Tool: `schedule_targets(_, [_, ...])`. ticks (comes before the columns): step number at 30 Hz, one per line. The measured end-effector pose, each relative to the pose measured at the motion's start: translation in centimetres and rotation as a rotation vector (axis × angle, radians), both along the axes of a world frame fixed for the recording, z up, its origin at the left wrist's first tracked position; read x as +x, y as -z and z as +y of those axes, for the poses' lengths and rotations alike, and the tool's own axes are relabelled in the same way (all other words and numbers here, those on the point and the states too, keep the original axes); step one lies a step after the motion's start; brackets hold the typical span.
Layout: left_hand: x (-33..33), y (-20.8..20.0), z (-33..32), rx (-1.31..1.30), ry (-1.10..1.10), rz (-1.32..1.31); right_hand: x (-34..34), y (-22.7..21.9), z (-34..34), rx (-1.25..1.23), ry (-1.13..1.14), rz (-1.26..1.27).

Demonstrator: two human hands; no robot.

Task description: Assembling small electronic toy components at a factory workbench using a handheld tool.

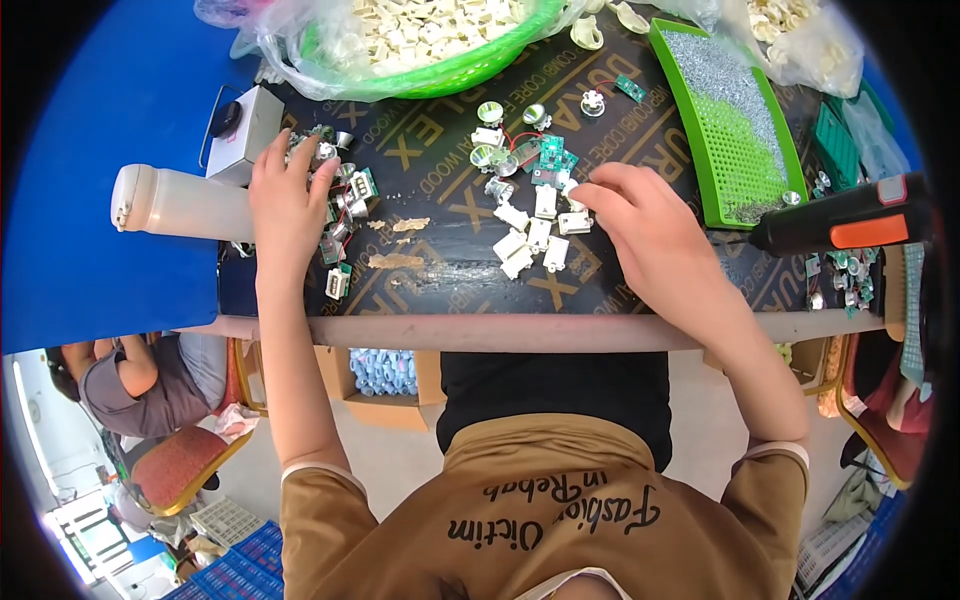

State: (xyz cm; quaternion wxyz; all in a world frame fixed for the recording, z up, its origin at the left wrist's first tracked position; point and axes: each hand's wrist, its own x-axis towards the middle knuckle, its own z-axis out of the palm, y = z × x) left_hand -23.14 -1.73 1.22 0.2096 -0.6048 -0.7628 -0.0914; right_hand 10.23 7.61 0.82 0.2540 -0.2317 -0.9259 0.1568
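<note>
- A translucent white bottle (190,205) lies on its side at the far left, its cap pointing left.
- A white box (248,130) with a black knob (225,118) stands just beyond the bottle.
- The left hand (290,195) is over the left part of the table (450,290), palm down, fingers partly spread. Its fingertips reach a loose heap of silvery reflectors and green circuit boards (350,200); I cannot tell whether its grip pinches any piece.
- Flat brown patches (398,262) mark the table surface right of this heap.
- A green basket (450,83) of cream-coloured pieces stands at the far side, plastic film around its left part.
- In the middle, wired reflectors (490,157) and green boards (551,152) lie on the far side of a group of white housings (540,235), which rest close together, several touching.
- The right hand (650,225) reaches left, its fingertips at the right edge of that group. The grip is bent inward; the thumb is hidden, so a pinch cannot be confirmed.
- A green perforated tray (730,150) of small silvery metal pieces lies right of this hand, at the far side.
- A black and orange power tool (850,230) points left near the tray's near end.
- More boards and reflectors (855,275) lie at the near right.
</note>
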Motion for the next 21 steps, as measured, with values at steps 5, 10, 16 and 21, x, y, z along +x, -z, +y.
schedule_targets(5, [-0.2, -0.3, 0.2, 0.04, -0.085, -0.024, -0.7, 0.3, 0.9, 0.0, -0.039, -0.089])
schedule_targets(10, [6.5, -2.7, -0.6, 0.315, 0.151, -0.292, -0.7, 0.0, 1.2, -0.116, 0.069, -0.143])
schedule_targets(16, [15.5, -1.9, -1.7, 0.231, 0.432, -1.092, -0.7, -0.9, 0.9, -1.095, -0.046, 0.435])
schedule_targets(21, [17.7, -0.5, -1.3, 0.246, 0.53, -1.389, -0.4, -2.2, -1.0, -1.35, -0.145, 0.532])
